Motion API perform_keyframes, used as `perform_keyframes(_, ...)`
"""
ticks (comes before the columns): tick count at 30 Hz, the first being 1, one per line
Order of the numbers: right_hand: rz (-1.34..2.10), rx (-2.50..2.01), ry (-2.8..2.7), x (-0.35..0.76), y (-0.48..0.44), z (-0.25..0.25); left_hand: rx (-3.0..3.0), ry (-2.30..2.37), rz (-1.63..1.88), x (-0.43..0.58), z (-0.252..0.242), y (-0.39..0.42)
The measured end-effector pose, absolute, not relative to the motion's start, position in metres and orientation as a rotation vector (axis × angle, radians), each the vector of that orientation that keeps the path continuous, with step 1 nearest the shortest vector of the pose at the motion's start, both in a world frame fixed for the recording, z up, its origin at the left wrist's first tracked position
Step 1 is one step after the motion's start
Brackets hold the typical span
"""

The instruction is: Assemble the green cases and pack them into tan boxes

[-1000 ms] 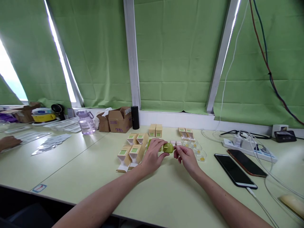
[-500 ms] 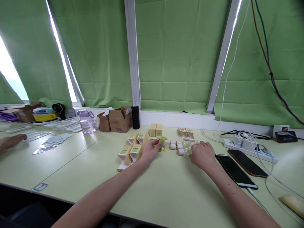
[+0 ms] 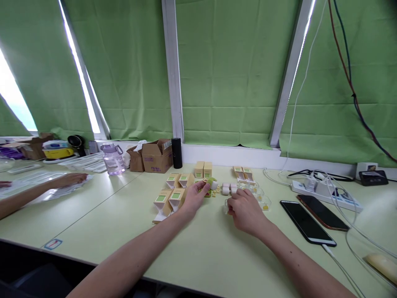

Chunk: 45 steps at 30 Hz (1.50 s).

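My left hand (image 3: 194, 198) is closed on a small green-and-white piece (image 3: 213, 183), pinched between thumb and fingers. My right hand (image 3: 246, 207) has its fingers closed around a small clear plastic piece (image 3: 226, 206), mostly hidden, just above the table. Several small pinkish-white cylinders (image 3: 226, 189) stand between the two hands. Beyond and right of my right hand lie several clear plastic pieces with yellow spots (image 3: 264, 203). Left of my left hand are several cream cartons with green labels (image 3: 176, 198), and another pair of cartons (image 3: 203, 169) stands behind it.
Two more cartons (image 3: 243, 174) lie at the back. Phones (image 3: 307, 223), a power strip (image 3: 328, 196) and loose cables occupy the right. A water bottle (image 3: 113, 159), a cardboard box (image 3: 157, 156) and a black cylinder (image 3: 177, 153) line the back. A co-worker's hand (image 3: 71, 179) rests over plastic sheets at left.
My right hand has moved left and slightly nearer, carrying a clear plastic piece away from the others. My left hand stays nearly still. The co-worker's hand has reached right onto the sheets.
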State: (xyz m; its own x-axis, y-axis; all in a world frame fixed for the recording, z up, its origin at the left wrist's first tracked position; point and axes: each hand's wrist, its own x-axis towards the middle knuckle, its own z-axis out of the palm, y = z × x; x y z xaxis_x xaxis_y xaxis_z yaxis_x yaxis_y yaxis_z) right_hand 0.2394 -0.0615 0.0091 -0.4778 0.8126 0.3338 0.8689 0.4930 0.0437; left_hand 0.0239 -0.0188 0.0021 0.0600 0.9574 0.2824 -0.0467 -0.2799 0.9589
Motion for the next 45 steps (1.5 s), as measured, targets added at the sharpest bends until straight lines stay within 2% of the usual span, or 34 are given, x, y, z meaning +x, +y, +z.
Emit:
perform_keyframes(5,-0.162,-1.309,-2.428,0.227,-0.066,-0.004,1.407,0.965,1.403,0.024,0.001,-0.018)
perform_keyframes(16,0.454,-1.425,-2.003,0.232,-0.046,-0.03,1.313,0.952,1.448,0.023,-0.002,-0.015)
perform_keyframes(22,1.281,-0.806,-1.381,0.231,-0.039,-0.023,1.29,0.922,1.479,0.023,-0.004,-0.012)
perform_keyframes(25,1.536,-0.597,-1.143,0.23,-0.042,-0.022,1.27,0.928,1.475,0.023,-0.005,-0.011)
perform_keyframes(35,1.551,-0.503,-1.049,0.226,-0.05,-0.013,1.286,0.936,1.476,0.023,-0.006,-0.011)
perform_keyframes(45,1.303,-0.671,-1.081,0.227,-0.044,-0.022,1.312,0.961,1.463,0.023,-0.004,-0.013)
